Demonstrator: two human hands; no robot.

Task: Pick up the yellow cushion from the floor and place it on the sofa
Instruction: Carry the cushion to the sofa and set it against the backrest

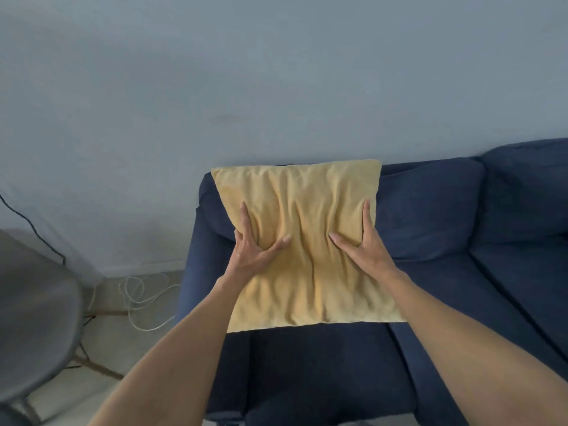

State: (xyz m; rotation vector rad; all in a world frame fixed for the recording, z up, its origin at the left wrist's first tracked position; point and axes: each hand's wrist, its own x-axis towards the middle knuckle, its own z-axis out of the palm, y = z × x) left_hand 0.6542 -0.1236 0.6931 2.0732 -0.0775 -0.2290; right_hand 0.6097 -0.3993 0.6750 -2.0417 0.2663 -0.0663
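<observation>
The yellow cushion [307, 210] stands tilted at the left end of the dark blue sofa [461, 272], its top edge leaning toward the backrest and its lower edge over the seat. My left hand [253, 244] grips its left side, thumb pressed into the front face and fingers along the edge. My right hand [359, 241] holds its right side the same way. The fabric wrinkles between my thumbs. I cannot tell whether the cushion's lower edge rests on the seat.
A pale blue wall [215, 87] rises behind the sofa. At the left stands a grey round-topped table [33, 318] on wooden legs. White and black cables [141, 296] lie on the light floor between table and sofa armrest [199, 272].
</observation>
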